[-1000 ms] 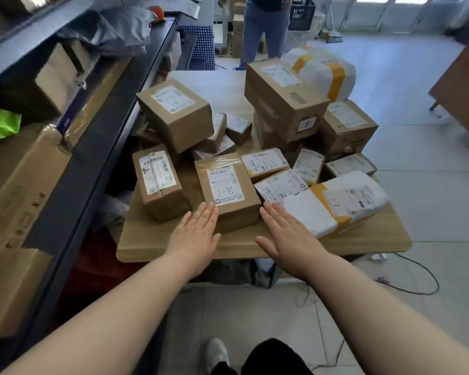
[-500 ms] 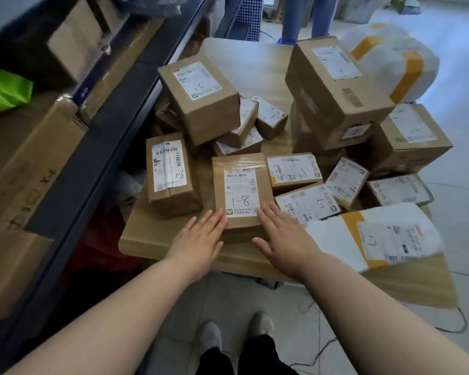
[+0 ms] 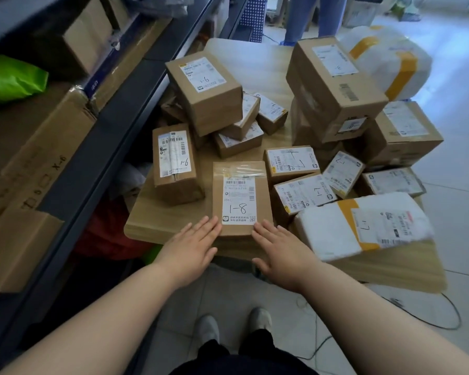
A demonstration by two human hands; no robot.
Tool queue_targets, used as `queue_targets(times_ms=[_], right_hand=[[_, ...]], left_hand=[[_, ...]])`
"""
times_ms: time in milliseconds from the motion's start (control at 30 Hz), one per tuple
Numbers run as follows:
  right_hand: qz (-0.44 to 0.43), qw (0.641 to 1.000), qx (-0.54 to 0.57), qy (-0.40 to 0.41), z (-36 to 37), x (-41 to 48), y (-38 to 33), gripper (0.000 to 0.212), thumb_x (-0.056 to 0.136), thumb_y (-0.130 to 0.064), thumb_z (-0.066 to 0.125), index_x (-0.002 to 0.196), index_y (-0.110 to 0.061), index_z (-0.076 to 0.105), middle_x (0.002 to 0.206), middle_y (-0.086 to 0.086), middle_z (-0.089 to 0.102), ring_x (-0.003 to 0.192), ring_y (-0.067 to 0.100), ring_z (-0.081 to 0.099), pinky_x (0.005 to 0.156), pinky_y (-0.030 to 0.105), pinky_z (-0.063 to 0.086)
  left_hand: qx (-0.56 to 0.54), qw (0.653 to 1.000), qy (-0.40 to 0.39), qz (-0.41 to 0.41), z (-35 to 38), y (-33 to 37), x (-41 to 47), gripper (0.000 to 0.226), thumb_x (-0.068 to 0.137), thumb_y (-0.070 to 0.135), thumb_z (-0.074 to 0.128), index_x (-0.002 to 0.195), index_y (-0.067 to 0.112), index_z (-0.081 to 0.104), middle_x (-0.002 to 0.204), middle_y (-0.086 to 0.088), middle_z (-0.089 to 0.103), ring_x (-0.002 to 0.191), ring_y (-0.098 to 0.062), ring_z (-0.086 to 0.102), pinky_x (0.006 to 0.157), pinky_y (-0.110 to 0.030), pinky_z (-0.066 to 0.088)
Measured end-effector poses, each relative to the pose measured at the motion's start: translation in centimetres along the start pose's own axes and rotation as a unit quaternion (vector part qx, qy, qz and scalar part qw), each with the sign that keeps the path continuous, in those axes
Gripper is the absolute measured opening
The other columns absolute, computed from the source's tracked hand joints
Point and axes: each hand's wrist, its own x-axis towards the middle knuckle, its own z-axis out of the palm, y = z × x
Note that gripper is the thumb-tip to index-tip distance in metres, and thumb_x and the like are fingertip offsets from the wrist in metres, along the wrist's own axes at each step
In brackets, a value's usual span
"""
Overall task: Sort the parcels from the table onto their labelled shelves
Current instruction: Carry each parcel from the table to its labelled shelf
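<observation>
As we line up the pick of the parcel marked 1-8 (image 3: 238,190), lying at six o'clock on the surface (image 3: 152,223), our left hand (image 3: 192,243) and right hand (image 3: 278,251) rest flat at its near corners, fingers (image 3: 207,226) straight, gripping nothing. Next, likely: clasp its sides and lift it toward the shelves (image 3: 114,117) at nine o'clock.

A person in blue trousers (image 3: 316,17) beyond the light wooden table (image 3: 157,226) is cut off by the top edge — only the legs show. The bright green plastic bag (image 3: 14,79) on the dark metal shelf (image 3: 114,125) runs off the left edge. A red shape (image 3: 106,234) under the table is mostly hidden. The white padded parcel with yellow tape (image 3: 363,226) blurs along its near edge — its label's fine print is unreadable.
</observation>
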Motion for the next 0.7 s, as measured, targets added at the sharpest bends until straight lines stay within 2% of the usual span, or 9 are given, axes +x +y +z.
queue_targets(times_ms=[67, 133, 200, 300, 400, 567, 633, 700], right_hand=[[-0.006, 1.000, 0.004, -0.005, 0.6, -1.1, -0.6, 0.066, 0.099, -0.044, 0.035, 0.153, -0.018, 0.008, 0.160, -0.001, -0.001, 0.146, 0.012, -0.007, 0.115, 0.028, -0.006], [-0.007, 1.000, 0.018, -0.002, 1.2, -1.8, -1.2, 0.066, 0.099, -0.044, 0.036, 0.152, -0.018, 0.009, 0.160, -0.002, -0.001, 0.146, 0.012, -0.006, 0.114, 0.026, -0.006], [0.004, 0.999, 0.047, 0.021, 1.5, -2.3, -1.5, 0.066, 0.098, -0.043, 0.039, 0.152, -0.018, 0.010, 0.160, -0.003, 0.001, 0.146, 0.011, -0.005, 0.112, 0.023, -0.006], [0.079, 0.984, 0.145, 0.069, 1.5, -2.4, -1.8, 0.069, 0.098, -0.038, 0.044, 0.152, -0.016, 0.007, 0.160, -0.002, -0.003, 0.146, 0.012, -0.003, 0.112, 0.021, -0.002], [0.165, 0.946, 0.265, 0.090, 1.2, -2.1, -2.0, 0.073, 0.097, -0.033, 0.047, 0.152, -0.016, 0.002, 0.160, -0.002, -0.002, 0.146, 0.011, 0.003, 0.114, 0.024, 0.007], [0.240, 0.903, 0.343, 0.091, 1.2, -1.0, -2.3, 0.072, 0.098, -0.031, 0.048, 0.152, -0.010, 0.004, 0.160, 0.005, 0.006, 0.146, 0.017, 0.011, 0.111, 0.022, 0.014], [0.275, 0.867, 0.404, 0.095, 1.3, -0.4, -2.2, 0.070, 0.098, -0.032, 0.046, 0.152, -0.011, 0.007, 0.159, 0.005, 0.013, 0.144, 0.020, 0.017, 0.099, 0.017, 0.026], [0.316, 0.813, 0.478, 0.104, 1.6, 0.2, -1.9, 0.068, 0.098, -0.035, 0.047, 0.152, -0.014, 0.012, 0.157, 0.005, 0.021, 0.141, 0.023, 0.025, 0.093, 0.022, 0.033]], left_hand=[[0.015, 1.000, -0.002, 0.023, 0.4, -0.5, -0.9, 0.075, 0.083, 0.054, -0.011, 0.152, 0.027, -0.003, 0.159, 0.012, -0.009, 0.146, -0.007, -0.009, 0.116, -0.027, -0.006], [0.002, 0.999, -0.015, 0.035, 0.8, -1.0, -1.4, 0.086, 0.073, 0.057, -0.015, 0.152, 0.028, 0.000, 0.158, 0.014, -0.008, 0.145, -0.005, -0.008, 0.115, -0.026, -0.007], [-0.053, 0.998, -0.002, 0.031, 1.0, -1.2, -1.4, 0.083, 0.078, 0.060, -0.009, 0.152, 0.027, 0.006, 0.157, 0.014, -0.003, 0.145, -0.004, -0.005, 0.117, -0.026, -0.003], [-0.201, 0.979, 0.022, -0.034, 0.5, -0.8, -0.8, 0.061, 0.100, 0.049, 0.022, 0.153, 0.022, 0.008, 0.158, 0.013, 0.001, 0.146, -0.006, -0.001, 0.118, -0.026, 0.005], [-0.350, 0.931, 0.028, -0.096, 0.1, -0.1, 0.6, 0.061, 0.102, 0.038, 0.032, 0.153, 0.020, 0.003, 0.160, 0.008, 0.001, 0.146, -0.008, 0.001, 0.116, -0.027, 0.005], [-0.465, 0.870, 0.024, -0.160, 0.2, 0.8, 2.4, 0.065, 0.102, 0.038, 0.036, 0.154, 0.021, 0.001, 0.161, 0.002, 0.005, 0.147, -0.019, 0.008, 0.116, -0.034, 0.011], [-0.503, 0.844, 0.018, -0.183, 0.8, 0.8, 3.0, 0.066, 0.101, 0.039, 0.038, 0.154, 0.023, 0.002, 0.160, 0.000, 0.011, 0.146, -0.022, 0.014, 0.117, -0.038, 0.016], [-0.532, 0.824, 0.006, -0.194, 1.5, 0.6, 3.5, 0.064, 0.100, 0.040, 0.039, 0.153, 0.023, 0.008, 0.158, 0.000, 0.021, 0.144, -0.022, 0.022, 0.117, -0.041, 0.022]])
